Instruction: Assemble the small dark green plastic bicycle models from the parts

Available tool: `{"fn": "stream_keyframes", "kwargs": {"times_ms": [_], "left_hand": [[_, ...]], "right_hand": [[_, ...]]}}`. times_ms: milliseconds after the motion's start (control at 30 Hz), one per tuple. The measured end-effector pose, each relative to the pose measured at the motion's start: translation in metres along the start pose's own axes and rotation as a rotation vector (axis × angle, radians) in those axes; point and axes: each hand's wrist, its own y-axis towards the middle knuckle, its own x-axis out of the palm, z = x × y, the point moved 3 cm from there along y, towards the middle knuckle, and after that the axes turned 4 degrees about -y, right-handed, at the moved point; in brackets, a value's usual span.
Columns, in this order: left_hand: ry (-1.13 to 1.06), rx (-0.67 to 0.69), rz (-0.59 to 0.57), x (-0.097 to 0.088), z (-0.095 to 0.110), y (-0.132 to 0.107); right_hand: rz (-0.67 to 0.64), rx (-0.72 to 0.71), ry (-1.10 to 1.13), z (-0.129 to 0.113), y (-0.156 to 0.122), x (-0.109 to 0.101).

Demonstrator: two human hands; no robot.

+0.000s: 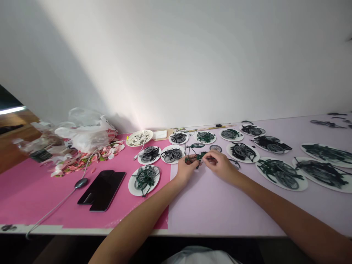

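My left hand (pixel 188 167) is closed around a dark green toy bicycle frame (pixel 197 146), which stands up above the fingers. Close beside it, the fingers of my right hand (pixel 219 164) pinch at the frame's right side; what lies between these fingertips is too small and covered to name. Just behind the right hand a loose grey spoked wheel (pixel 215 148) lies on the table. Another wheel part (pixel 235 164) shows partly, next to the right wrist. A plate (pixel 166 160) with black bicycle parts and grey wheels sits left of the left hand.
Several white plates of green or black bicycle parts, including a nearby plate (pixel 131 187), stand on both sides. At left lie two dark phones (pixel 106 192), a cable with a mouse-like grey piece (pixel 81 183), petals (pixel 79 163) and plastic bags (pixel 89 134). A wall (pixel 192 66) rises behind.
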Motion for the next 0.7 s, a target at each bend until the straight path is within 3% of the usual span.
{"fn": "stream_keyframes", "kwargs": {"times_ms": [467, 700], "left_hand": [[0.028, -0.016, 0.017, 0.001, 0.0, 0.0], [0.025, -0.021, 0.01, 0.0, -0.001, 0.001]], "right_hand": [[-0.048, 0.017, -0.022, -0.013, 0.002, -0.005], [-0.033, -0.051, -0.068, -0.013, 0.002, -0.005]]}}
